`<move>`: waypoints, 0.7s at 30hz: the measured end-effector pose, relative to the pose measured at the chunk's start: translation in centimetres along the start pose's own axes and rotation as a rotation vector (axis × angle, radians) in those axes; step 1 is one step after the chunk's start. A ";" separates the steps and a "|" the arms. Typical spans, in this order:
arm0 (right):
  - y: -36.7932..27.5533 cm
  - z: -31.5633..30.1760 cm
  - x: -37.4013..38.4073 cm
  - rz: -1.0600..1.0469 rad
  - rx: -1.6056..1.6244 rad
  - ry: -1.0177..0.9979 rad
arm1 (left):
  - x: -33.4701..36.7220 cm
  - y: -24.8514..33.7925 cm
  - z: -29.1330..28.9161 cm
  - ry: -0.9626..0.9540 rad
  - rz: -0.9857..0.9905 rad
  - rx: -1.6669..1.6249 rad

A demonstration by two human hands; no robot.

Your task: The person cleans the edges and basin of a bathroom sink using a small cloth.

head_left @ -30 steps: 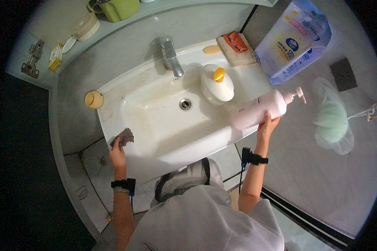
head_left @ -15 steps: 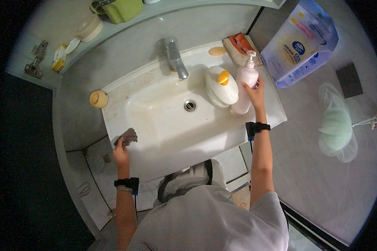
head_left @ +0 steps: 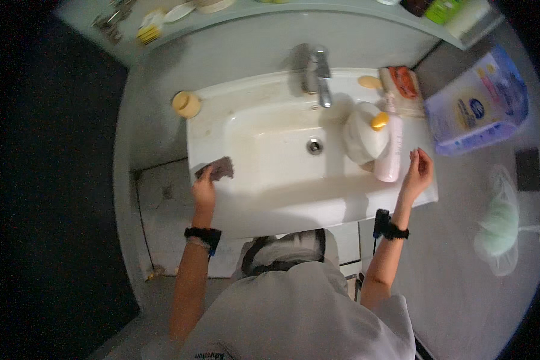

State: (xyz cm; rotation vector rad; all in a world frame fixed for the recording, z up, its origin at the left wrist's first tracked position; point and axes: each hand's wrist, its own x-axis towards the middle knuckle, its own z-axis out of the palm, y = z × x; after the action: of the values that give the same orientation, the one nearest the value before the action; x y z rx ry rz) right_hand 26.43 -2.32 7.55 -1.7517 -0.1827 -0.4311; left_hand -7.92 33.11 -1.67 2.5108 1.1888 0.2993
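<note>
A crumpled brownish-grey cloth (head_left: 223,168) is pinched in my left hand (head_left: 203,193), over the left front rim of the white washbasin (head_left: 252,219). My right hand (head_left: 420,173) hovers by the basin's right front corner, fingers loosely curled with a gap to the thumb and nothing between them. Just left of it is a pale pink pump bottle (head_left: 390,153), apart from the hand. Against that bottle's left side is a white jug (head_left: 361,133) with an orange cap (head_left: 380,121). The chrome tap (head_left: 321,78) stands behind the drain (head_left: 314,145).
A folded cloth with an orange piece on top (head_left: 404,84) lies at the back right corner, near a yellowish oval bar (head_left: 369,82). A yellow cup (head_left: 186,104) sits at the left. A purple package (head_left: 477,105) and a bagged green puff (head_left: 499,225) are at the right wall. A shelf (head_left: 342,7) runs above.
My right hand has let go of the pink pump bottle and drawn away to its right. The left hand still holds the cloth. The whole view has shifted.
</note>
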 end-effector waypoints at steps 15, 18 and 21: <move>-11.3 17.1 -19.4 -0.115 0.110 -1.119 | -0.2 0.2 -0.3 -0.028 0.005 -0.036; -11.5 18.9 -19.7 -0.182 0.133 -1.143 | -0.5 -0.6 0.3 0.011 0.013 -0.073; -11.6 20.6 -18.2 -0.195 0.093 -1.118 | -0.2 1.3 -1.4 -0.107 -0.030 -0.048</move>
State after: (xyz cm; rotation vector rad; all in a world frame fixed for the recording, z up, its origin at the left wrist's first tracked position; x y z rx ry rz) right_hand 9.47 22.25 7.62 -1.7104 -1.1440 0.4648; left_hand -7.57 32.52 0.08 2.4330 1.1627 0.1808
